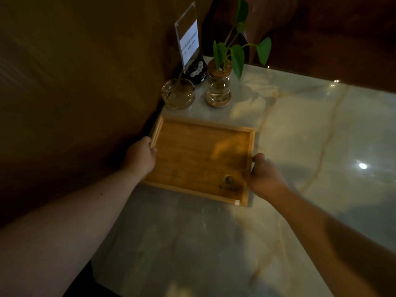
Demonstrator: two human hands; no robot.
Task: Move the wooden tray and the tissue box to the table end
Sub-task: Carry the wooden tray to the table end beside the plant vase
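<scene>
A rectangular wooden tray (199,159) with a raised rim and a small dark logo near its front right corner lies flat on the marble table (300,136), close to the wall on the left. My left hand (141,156) grips the tray's left rim. My right hand (264,175) grips its right rim, thumb over the edge. The tray holds nothing. No tissue box is in view.
Just beyond the tray stand a glass ashtray (179,94), a glass jar with a green leafy plant (218,86), and a clear acrylic sign holder (188,42) on a dark base. A dark wooden wall runs along the table's left edge.
</scene>
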